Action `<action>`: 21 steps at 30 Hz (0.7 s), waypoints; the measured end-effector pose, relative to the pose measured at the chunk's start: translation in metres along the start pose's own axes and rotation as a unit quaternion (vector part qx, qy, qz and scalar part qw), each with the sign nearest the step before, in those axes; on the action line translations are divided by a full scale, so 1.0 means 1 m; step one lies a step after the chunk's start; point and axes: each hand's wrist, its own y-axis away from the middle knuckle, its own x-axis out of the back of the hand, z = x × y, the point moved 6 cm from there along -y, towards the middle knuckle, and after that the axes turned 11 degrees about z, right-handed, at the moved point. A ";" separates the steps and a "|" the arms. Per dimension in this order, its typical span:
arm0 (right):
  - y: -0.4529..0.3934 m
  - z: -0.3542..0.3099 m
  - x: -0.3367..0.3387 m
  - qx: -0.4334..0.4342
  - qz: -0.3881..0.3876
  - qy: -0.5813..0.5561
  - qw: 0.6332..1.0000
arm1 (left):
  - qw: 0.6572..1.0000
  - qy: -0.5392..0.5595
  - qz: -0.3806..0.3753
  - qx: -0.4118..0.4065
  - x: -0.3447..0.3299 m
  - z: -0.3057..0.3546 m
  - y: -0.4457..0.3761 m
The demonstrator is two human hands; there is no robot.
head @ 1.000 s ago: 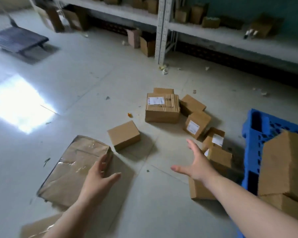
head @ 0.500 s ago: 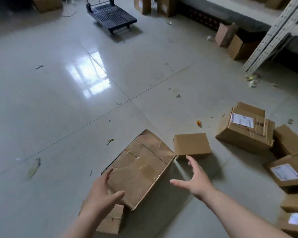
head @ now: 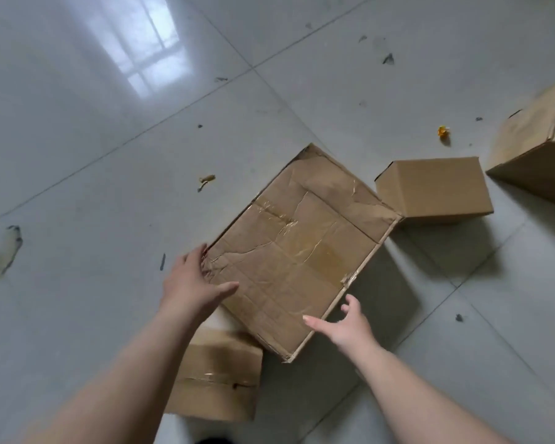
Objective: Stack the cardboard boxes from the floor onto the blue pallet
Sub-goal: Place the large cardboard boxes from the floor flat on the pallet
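Observation:
A large, worn cardboard box (head: 298, 248) with crumpled tape lies on the tiled floor in the middle of the view. My left hand (head: 193, 280) is open at its left corner, fingers spread along the edge and thumb over the top. At the box's near right edge, my right hand (head: 346, 325) is open too, its fingers just beside the side wall. Whether either hand touches the box is unclear. The blue pallet is out of view.
A small plain box (head: 436, 190) sits against the large box's far right corner. Another taped box (head: 218, 376) lies partly under my left forearm. A bigger labelled box (head: 539, 152) is cut off at the right edge. Small scraps litter the floor (head: 109, 155).
The view has dropped and closed in on the large box. Both hands have moved forward and down to its two near sides. The pallet and shelves have left the view.

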 end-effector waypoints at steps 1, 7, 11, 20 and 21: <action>-0.006 0.002 -0.010 -0.011 0.004 -0.007 1.000 | 1.000 -0.008 0.004 0.003 -0.007 -0.007 -0.009; -0.025 0.024 -0.039 -0.091 -0.014 -0.062 0.994 | 0.998 0.027 -0.015 0.048 -0.042 -0.026 -0.039; -0.012 0.037 -0.044 -0.148 -0.066 -0.207 0.965 | 0.995 0.044 -0.029 0.080 -0.044 -0.036 -0.031; 0.007 -0.011 0.051 -0.068 0.026 -0.325 0.943 | 0.958 0.236 -0.087 0.136 -0.032 0.023 0.025; 0.010 -0.023 0.065 -0.050 0.023 -0.321 0.945 | 0.958 0.242 -0.081 0.129 -0.024 0.035 0.028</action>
